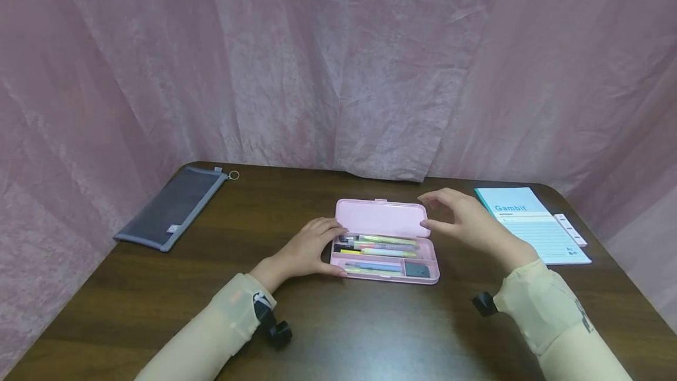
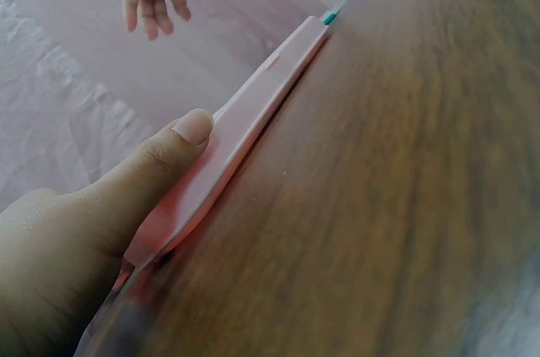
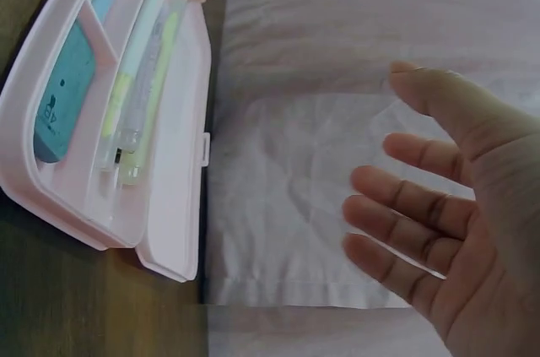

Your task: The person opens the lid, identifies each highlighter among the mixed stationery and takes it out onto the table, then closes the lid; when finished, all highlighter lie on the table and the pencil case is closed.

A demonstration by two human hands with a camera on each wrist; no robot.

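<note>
A pink pencil case [image 1: 381, 216] lies on the table with its lid laid back. Several pens and highlighters [image 1: 378, 246] fill its long compartment. In the front row are slim blue and pale yellow-green sticks [image 1: 372, 267], beside a dark teal eraser [image 1: 417, 270] in the small right compartment. My left hand [image 1: 304, 254] holds the case's left end, thumb against the front wall [image 2: 245, 125] and fingers at the rear left. My right hand [image 1: 465, 222] hovers by the lid's right edge, fingers spread and bent a little; the right wrist view shows it holding nothing and apart from the case.
A grey mesh zip pouch [image 1: 177, 207] lies at the table's left. On the right are a light-blue "Gambit" notebook [image 1: 531, 228] and a small white strip-like item [image 1: 571, 230] beside it. A pink curtain [image 1: 338, 63] hangs behind the table's far edge.
</note>
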